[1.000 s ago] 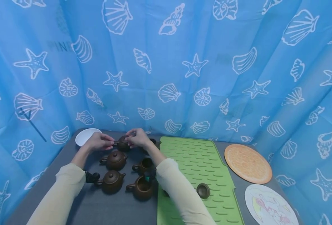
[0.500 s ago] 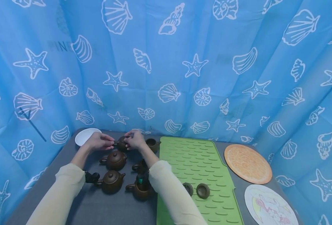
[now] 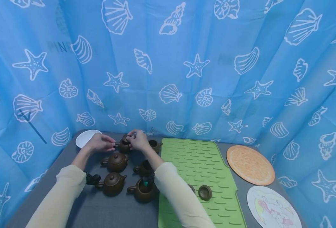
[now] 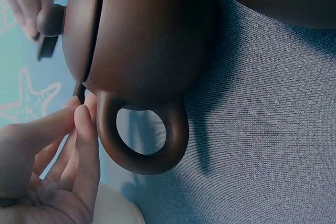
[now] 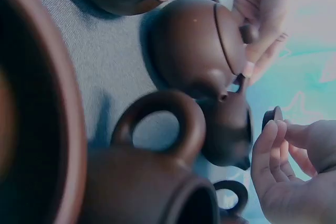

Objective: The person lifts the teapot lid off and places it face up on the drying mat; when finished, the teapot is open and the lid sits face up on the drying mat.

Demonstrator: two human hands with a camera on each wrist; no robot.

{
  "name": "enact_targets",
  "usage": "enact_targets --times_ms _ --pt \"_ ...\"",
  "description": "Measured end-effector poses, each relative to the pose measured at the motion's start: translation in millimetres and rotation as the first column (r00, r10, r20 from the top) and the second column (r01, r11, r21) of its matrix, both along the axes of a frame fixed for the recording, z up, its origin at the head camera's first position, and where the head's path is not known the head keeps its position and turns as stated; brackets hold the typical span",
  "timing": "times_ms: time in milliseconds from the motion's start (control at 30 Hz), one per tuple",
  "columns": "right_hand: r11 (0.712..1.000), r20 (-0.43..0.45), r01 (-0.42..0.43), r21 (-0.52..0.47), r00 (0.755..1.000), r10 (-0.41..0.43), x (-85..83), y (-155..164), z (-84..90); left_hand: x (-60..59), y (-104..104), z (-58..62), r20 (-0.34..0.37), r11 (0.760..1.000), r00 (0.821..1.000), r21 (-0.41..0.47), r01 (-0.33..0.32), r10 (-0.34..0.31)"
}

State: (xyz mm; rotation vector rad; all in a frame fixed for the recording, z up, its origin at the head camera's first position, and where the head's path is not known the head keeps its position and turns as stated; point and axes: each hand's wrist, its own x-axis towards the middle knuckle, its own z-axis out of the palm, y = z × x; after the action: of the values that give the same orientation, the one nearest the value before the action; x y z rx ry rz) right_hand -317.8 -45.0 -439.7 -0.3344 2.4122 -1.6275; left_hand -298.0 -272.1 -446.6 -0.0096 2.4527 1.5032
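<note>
Holding teapot (image 3: 124, 145) | hands: left (image 3: 100, 142), right (image 3: 138, 140) | curtain (image 3: 60, 47) text "PIN…"

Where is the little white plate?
In the head view, the white plate sits at the far left corner of the grey table, just left of the left hand by the blue curtain.

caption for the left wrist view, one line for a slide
Left hand beside the loop handle of a small brown clay teapot on grey cloth.
</note>
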Motion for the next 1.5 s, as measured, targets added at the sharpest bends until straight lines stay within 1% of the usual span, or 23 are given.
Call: enact_targets --times_ms 200,367,433,567,767,867,933,1100,1133,1233,1300,1433,1500 --pt "0.996 -0.049 -0.064 -0.056 0.997 0.061 1.7 22.3 9.6 0.9 -2.5 -2.5 -0.003 1.000 1.000 -0.002 -0.001 0.001" --pt "0.994 -0.094 -0.097 -0.060 0.991 0.091 5.4 46.3 20.7 1.6 -5.8 -4.8 0.006 1.000 1.000 0.015 -0.001 0.001" --pt "0.994 -0.115 -0.102 -0.041 0.989 0.097 7.9 59.0 26.4 1.6 -6.6 -5.5 0.002 1.000 1.000 0.014 0.001 -0.001" --pt "0.995 -0.130 -0.097 -0.018 0.987 0.094 14.3 88.5 35.8 1.8 -7.0 -6.0 -0.011 1.000 1.000 0.009 0.002 -0.001" --pt "0.996 -0.116 -0.087 -0.017 0.990 0.084 28.4 132.5 41.7 2.2 -5.2 -5.3 -0.018 1.000 1.000 0.002 -0.004 0.004" --pt "0.993 -0.113 -0.118 -0.010 0.987 0.116 35.7 152.3 39.2 1.6 -4.4 -5.1 -0.026 1.000 1.000 -0.006 -0.009 0.008" --pt "0.987 -0.108 -0.164 -0.005 0.981 0.162 41.5 164.7 36.9 1.1 -3.4 -4.8 -0.032 1.000 0.999 -0.009 -0.013 0.012" --pt "0.961 -0.023 -0.273 -0.040 0.962 0.272 57.3 188.2 28.2 -0.1 -0.5 -5.1 -0.042 1.000 0.999 -0.018 -0.009 0.008" --pt "0.958 0.000 -0.282 -0.050 0.959 0.282 60.2 191.4 26.0 -0.6 -0.4 -5.7 -0.035 1.000 0.999 -0.012 -0.017 0.017" --pt "0.952 0.048 -0.298 -0.065 0.952 0.301 68.0 199.2 20.1 -0.4 0.4 -5.9 -0.038 1.000 0.999 -0.020 -0.009 0.008" --pt "0.948 0.051 -0.314 -0.047 0.947 0.316 72.0 203.3 15.2 0.3 1.0 -5.7 -0.039 1.000 0.999 -0.018 -0.014 0.014" --pt "0.935 0.020 -0.354 -0.014 0.935 0.354 76.9 208.6 3.0 2.3 1.9 -5.4 -0.045 1.000 0.999 -0.016 -0.011 0.010" --pt "0.931 0.006 -0.364 -0.019 0.931 0.364 78.4 209.9 -3.3 2.6 2.0 -5.5 -0.041 1.000 0.999 -0.014 -0.014 0.013"
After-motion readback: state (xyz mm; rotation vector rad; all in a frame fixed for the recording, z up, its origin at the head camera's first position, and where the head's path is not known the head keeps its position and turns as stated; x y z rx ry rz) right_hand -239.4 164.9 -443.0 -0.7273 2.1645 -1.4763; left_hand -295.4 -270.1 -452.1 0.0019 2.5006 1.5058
